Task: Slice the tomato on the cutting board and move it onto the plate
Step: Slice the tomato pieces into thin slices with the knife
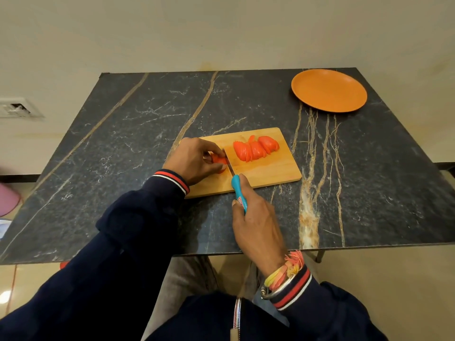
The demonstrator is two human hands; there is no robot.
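Note:
A wooden cutting board [270,173] lies on the dark marble table. Several red tomato slices [256,148] lean together near its far side. My left hand [194,161] pinches a small remaining tomato piece [218,159] at the board's left end, mostly hidden under the fingers. My right hand [256,220] grips the blue handle of a knife [238,190]. Its blade [229,163] stands against the held piece, just right of my left fingertips. An orange plate [330,91] sits bare at the table's far right corner.
The dark marble table [123,143] reaches a beige wall at the back. Its near edge runs just in front of my lap. A white wall switch [17,108] is at the left, and a pink object [7,200] sits beyond the table's left edge.

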